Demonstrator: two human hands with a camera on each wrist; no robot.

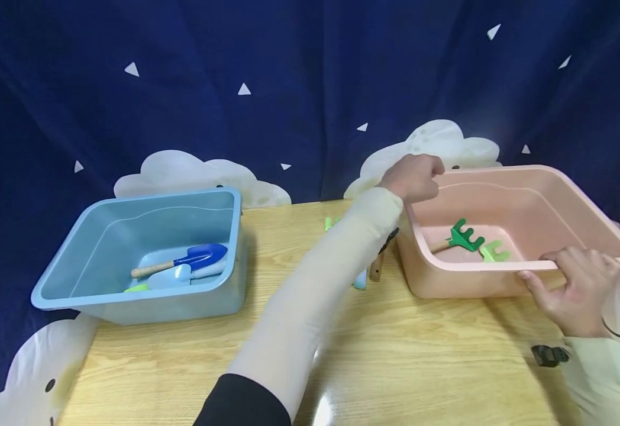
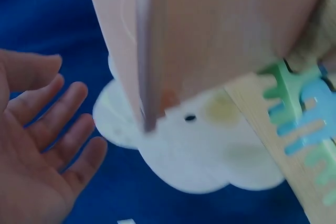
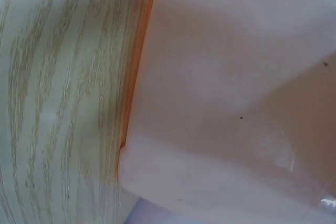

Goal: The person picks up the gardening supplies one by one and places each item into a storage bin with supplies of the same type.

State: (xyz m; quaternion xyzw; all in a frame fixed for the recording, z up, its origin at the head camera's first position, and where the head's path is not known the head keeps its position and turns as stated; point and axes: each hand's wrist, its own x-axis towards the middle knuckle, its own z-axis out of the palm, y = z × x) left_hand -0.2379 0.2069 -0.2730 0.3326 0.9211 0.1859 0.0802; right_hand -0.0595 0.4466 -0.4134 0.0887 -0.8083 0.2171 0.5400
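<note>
A pink plastic basin [image 1: 464, 284] stands on the right side of the table. Inside it lie a dark green hand rake [image 1: 465, 236] with a wooden handle and a light green rake head [image 1: 493, 251]. My right hand [image 1: 578, 290] grips the basin's front rim near the right corner, thumb outside and fingers over the edge. At the back left corner is my left hand [image 1: 412, 176]; the left wrist view shows its fingers loosely spread, apart from the rim. Beneath the left forearm, several toy rakes, including a blue rake [image 2: 310, 121], lie partly hidden on the table.
A blue basin [image 1: 129, 300] at the left holds a blue trowel [image 1: 203, 255] with a wooden handle, a light blue shovel [image 1: 170, 277] and a bit of something green. A dark blue curtain [image 1: 288, 71] hangs behind the wooden table [image 1: 395, 355].
</note>
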